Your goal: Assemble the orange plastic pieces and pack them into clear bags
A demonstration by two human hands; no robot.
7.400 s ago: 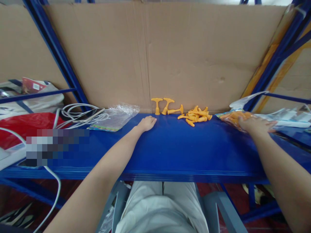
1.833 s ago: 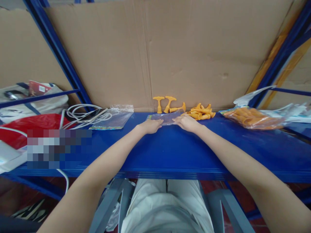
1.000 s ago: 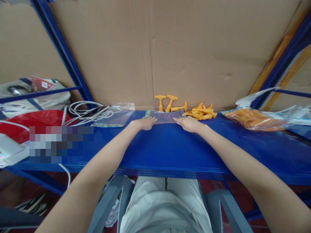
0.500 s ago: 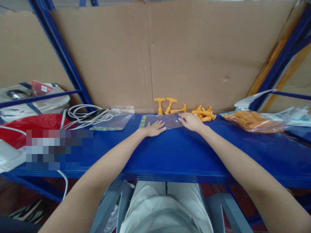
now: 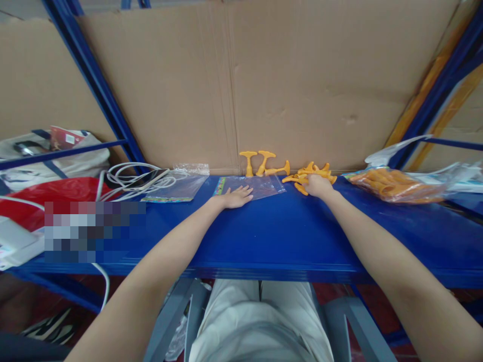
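Note:
My left hand (image 5: pixel 237 197) lies flat, fingers spread, on a clear plastic bag (image 5: pixel 266 187) with a colourful printed strip at its left end. My right hand (image 5: pixel 320 186) is at a pile of yellow plastic toy hammers (image 5: pixel 311 170), its fingers closed on one yellow toy hammer (image 5: pixel 301 189); the fingertips are partly hidden. Behind the bag, two yellow T-shaped toy hammers (image 5: pixel 248 162) lean upright against the cardboard, and another toy hammer (image 5: pixel 278 170) lies on its side.
On the left are another clear bag (image 5: pixel 184 188), coiled white cables (image 5: pixel 130 176) and a red bag (image 5: pixel 71 188). A bag of orange-yellow pieces (image 5: pixel 392 186) lies right. Cardboard (image 5: pixel 302 85) walls the back of the blue shelf (image 5: pixel 256 241); blue posts (image 5: pixel 90 80) stand at the sides.
My right hand has left the clear bag's right end and moved right to the yellow pile, where pieces have shifted. My left hand stays on the bag.

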